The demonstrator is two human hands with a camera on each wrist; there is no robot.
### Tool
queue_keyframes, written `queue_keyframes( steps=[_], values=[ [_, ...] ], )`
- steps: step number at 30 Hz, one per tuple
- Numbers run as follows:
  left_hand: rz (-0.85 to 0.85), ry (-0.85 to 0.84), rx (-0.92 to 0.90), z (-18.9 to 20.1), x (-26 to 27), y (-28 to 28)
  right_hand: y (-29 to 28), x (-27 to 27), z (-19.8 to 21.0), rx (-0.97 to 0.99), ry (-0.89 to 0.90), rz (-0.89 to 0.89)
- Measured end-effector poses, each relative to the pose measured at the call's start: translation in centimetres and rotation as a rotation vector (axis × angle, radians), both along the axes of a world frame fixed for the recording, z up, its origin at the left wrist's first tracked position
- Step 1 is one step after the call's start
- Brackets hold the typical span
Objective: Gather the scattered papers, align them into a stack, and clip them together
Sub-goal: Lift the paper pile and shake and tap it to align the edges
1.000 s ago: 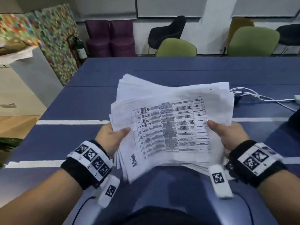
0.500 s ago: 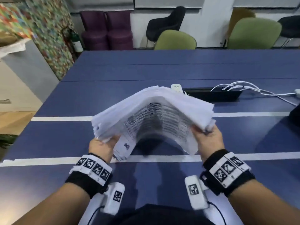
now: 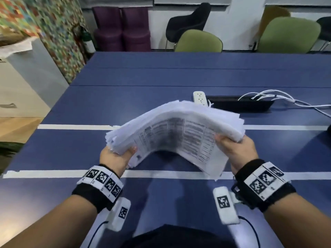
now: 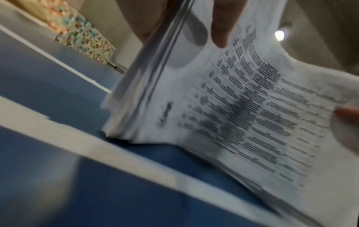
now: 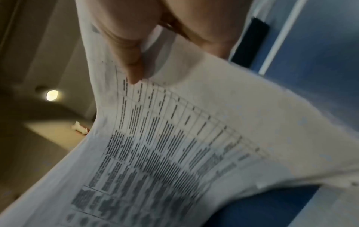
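From the head camera, a thick stack of papers (image 3: 179,129) is held above the blue table (image 3: 161,72), bowed upward in the middle like an arch; the left hand (image 3: 116,158) grips its left end with the thumb on the printed top sheet, and the right hand (image 3: 236,149) grips its right end the same way; the sheet edges at the left end are ragged and not flush; behind the stack lie a white power strip (image 3: 200,98) and white cables (image 3: 279,99), with green chairs (image 3: 198,42) beyond the table.

From the left wrist, the thumb presses the printed sheet and the fingers (image 4: 147,20) curl behind the layered edge of the papers (image 4: 242,115); the lower corner looks to touch the table (image 4: 58,92), though blur makes this uncertain.

From the right wrist, the thumb (image 5: 128,50) pinches the printed sheet (image 5: 174,145) against the fingers behind; blue table (image 5: 320,69) shows past it.
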State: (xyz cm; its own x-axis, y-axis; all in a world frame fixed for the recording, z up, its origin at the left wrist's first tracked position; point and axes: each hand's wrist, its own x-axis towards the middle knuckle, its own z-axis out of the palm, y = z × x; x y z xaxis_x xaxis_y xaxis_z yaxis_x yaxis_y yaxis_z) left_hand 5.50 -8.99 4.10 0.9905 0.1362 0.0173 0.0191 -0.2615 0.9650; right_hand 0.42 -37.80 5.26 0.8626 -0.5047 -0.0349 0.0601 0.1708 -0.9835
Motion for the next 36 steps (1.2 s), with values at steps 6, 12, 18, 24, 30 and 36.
queue_keyframes(
  steps=[6, 12, 18, 24, 30, 36],
  values=[
    [-0.004, -0.064, -0.214, 2.0, 0.3, 0.5, -0.7, 0.1, 1.7, -0.085, -0.033, 0.055],
    [0.178, -0.225, -0.472, 5.7, 2.1, -1.5, 0.3, 1.7, 3.7, -0.094, -0.106, -0.163],
    [0.259, -0.175, -0.347, 5.0, 3.4, -1.0, 0.0, 3.3, 4.1, -0.142, -0.096, -0.310],
    [0.091, -0.280, -0.315, 4.8, 3.4, -1.0, -0.4, 3.9, 3.9, -0.269, -0.125, -0.212],
    [0.088, -0.306, -0.291, 3.6, 4.1, -0.5, -0.9, 3.9, 3.5, -0.329, -0.159, -0.194],
    [0.130, -0.248, -0.371, 3.3, 4.8, 0.0, -1.7, 4.3, 2.6, -0.144, -0.166, -0.280]
  ],
)
